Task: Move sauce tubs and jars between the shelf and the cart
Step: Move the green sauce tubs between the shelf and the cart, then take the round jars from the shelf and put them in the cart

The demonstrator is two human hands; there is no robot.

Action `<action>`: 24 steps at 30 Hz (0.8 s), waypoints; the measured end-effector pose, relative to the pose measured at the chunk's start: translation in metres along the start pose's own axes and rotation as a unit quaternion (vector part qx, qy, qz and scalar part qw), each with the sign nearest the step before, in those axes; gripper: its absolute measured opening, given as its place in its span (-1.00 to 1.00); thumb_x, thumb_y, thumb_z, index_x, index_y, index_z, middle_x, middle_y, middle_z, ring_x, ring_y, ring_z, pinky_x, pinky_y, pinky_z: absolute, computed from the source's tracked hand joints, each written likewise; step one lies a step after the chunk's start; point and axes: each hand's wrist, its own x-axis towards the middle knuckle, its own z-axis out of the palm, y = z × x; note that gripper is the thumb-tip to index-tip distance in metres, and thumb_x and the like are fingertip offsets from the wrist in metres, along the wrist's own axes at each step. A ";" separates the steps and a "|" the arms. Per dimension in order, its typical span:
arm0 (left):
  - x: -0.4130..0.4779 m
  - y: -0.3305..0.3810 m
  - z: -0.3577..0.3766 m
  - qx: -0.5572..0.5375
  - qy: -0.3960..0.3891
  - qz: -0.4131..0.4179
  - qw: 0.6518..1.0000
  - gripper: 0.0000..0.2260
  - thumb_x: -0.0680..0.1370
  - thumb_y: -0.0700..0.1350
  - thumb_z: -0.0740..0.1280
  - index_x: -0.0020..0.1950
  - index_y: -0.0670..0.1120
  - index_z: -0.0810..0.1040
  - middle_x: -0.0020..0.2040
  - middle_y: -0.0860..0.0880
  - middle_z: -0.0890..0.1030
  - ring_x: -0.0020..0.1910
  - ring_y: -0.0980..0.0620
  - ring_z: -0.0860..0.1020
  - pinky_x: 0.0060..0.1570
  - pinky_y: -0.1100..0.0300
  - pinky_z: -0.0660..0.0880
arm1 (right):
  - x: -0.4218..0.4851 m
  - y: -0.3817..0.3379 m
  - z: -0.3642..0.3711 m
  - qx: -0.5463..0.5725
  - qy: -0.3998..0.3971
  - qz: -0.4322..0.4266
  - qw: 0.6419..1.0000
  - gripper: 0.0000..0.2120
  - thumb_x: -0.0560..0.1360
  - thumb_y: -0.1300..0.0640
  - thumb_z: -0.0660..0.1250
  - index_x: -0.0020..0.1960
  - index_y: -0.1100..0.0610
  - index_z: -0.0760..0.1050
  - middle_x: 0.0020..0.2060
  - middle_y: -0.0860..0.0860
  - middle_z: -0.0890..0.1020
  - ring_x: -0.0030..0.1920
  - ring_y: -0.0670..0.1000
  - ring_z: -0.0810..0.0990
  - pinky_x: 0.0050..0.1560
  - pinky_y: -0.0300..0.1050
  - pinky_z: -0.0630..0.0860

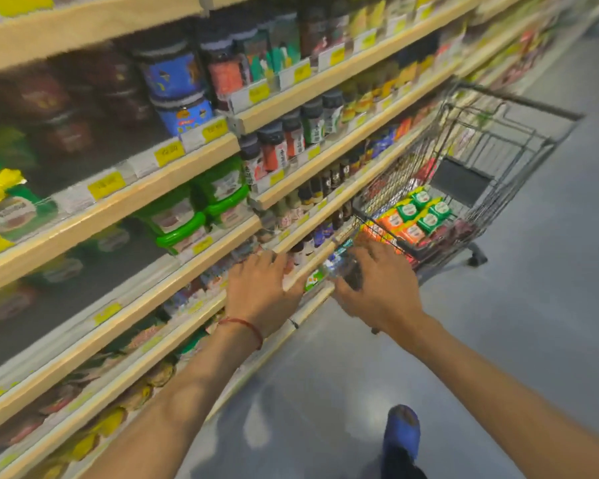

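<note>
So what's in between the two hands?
A small jar with a blue-green label, held by the right hand. The left hand rests on the shelf edge beside it. The head view shows this, blurred.

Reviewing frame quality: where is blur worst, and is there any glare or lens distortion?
Head view: motion blur smears the shelves, worst at left, labels unreadable; the cart and left hand are sharper, but the jar gripped by the right hand is smeared. Head view: the wide-angle lens bows the shelf edges. Head view: pale light patches glare on the floor.
</note>
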 end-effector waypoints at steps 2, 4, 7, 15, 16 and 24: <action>0.023 0.028 0.009 0.007 0.002 0.023 1.000 -0.56 0.60 0.29 0.08 0.25 0.04 0.51 0.12 0.02 0.56 0.15 -0.09 0.51 0.10 -0.04 0.45 | 0.008 0.037 0.002 -0.007 0.018 0.011 1.000 -0.42 0.55 -0.30 0.29 0.38 0.08 0.55 0.20 0.06 0.60 0.24 0.15 0.51 0.19 0.06 0.46; 0.048 0.059 0.017 0.021 0.003 0.041 0.999 -0.54 0.61 0.29 0.09 0.28 0.03 0.52 0.15 0.01 0.57 0.15 -0.09 0.51 0.11 -0.05 0.46 | 0.020 0.075 0.002 -0.002 0.030 0.022 0.999 -0.42 0.54 -0.29 0.27 0.33 0.11 0.58 0.12 0.07 0.61 0.16 0.17 0.53 0.12 0.06 0.47; 0.090 0.108 0.029 0.032 -0.001 0.055 0.998 -0.53 0.62 0.29 0.12 0.33 0.02 0.50 0.18 0.00 0.57 0.16 -0.08 0.52 0.11 -0.03 0.47 | 0.044 0.133 -0.006 0.023 0.036 0.041 0.998 -0.38 0.52 -0.33 0.15 0.27 0.12 0.59 0.05 0.07 0.61 0.07 0.16 0.53 0.06 0.06 0.45; 0.197 0.238 0.065 0.040 -0.016 0.070 0.997 -0.51 0.61 0.29 0.10 0.31 0.00 0.52 0.21 -0.02 0.57 0.19 -0.07 0.51 0.08 -0.03 0.47 | 0.120 0.290 -0.025 -0.001 0.011 0.049 0.999 -0.39 0.54 -0.30 0.18 0.32 0.12 0.59 0.09 0.10 0.63 0.12 0.17 0.54 0.10 0.09 0.46; 0.207 0.250 0.070 0.042 -0.021 0.069 0.996 -0.52 0.60 0.29 0.10 0.29 0.00 0.53 0.19 -0.02 0.57 0.18 -0.08 0.51 0.08 -0.04 0.49 | 0.128 0.306 -0.026 -0.007 0.006 0.051 0.999 -0.40 0.54 -0.29 0.19 0.29 0.15 0.60 0.06 0.11 0.63 0.10 0.17 0.54 0.09 0.09 0.46; 0.314 0.311 0.125 0.046 -0.060 0.060 0.995 -0.48 0.60 0.32 0.06 0.33 0.01 0.50 0.22 -0.04 0.56 0.17 -0.11 0.51 0.07 -0.05 0.49 | 0.212 0.407 -0.024 -0.033 -0.034 0.054 0.997 -0.32 0.52 -0.35 0.08 0.24 0.16 0.60 0.04 0.11 0.62 0.08 0.19 0.54 0.07 0.10 0.46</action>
